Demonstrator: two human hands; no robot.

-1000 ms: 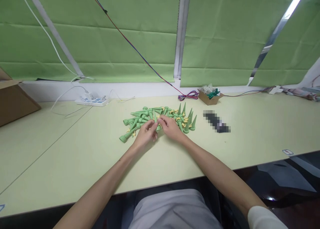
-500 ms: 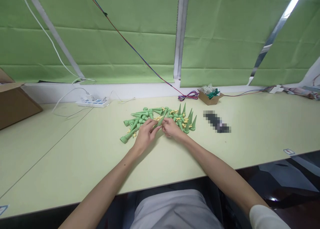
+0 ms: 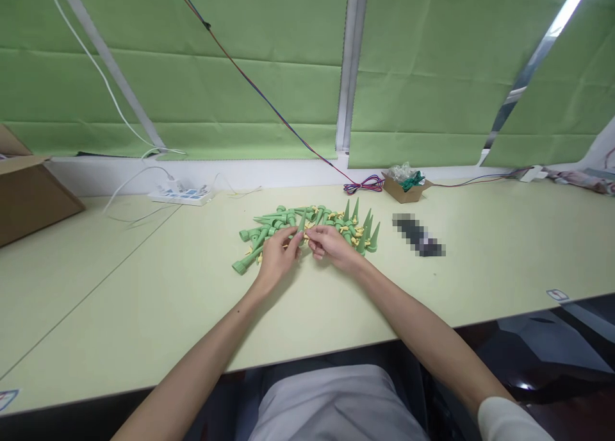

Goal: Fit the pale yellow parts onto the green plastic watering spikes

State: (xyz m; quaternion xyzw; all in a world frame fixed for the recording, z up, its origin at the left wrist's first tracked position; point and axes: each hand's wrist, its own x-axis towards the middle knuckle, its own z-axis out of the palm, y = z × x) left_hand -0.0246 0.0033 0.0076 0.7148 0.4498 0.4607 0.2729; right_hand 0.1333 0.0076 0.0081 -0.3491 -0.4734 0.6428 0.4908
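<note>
My left hand (image 3: 279, 254) is closed on a green plastic watering spike (image 3: 302, 221), its pointed end up and leaning slightly right. Just to its right, my right hand (image 3: 332, 245) is closed in a pinch close to the spike. What lies between its fingertips is too small to make out, though yellow shows there. Behind both hands a heap of green watering spikes (image 3: 262, 237) lies spread on the table. Small yellow valve pieces (image 3: 356, 241) are mixed in on the right, where several spikes (image 3: 374, 238) stand point up.
The pale table (image 3: 144, 313) runs to a wall with green blinds. A small cardboard box (image 3: 407, 194) holds clear and green stuff, beside coiled wires (image 3: 364, 184). A blurred dark object (image 3: 417, 234) lies right. Leftward are a power strip (image 3: 181, 197) and a larger cardboard box (image 3: 36, 200).
The spike has turned from lying slanted between both hands to pointing more upright in my left hand. My right hand's fingertips have come slightly away from it.
</note>
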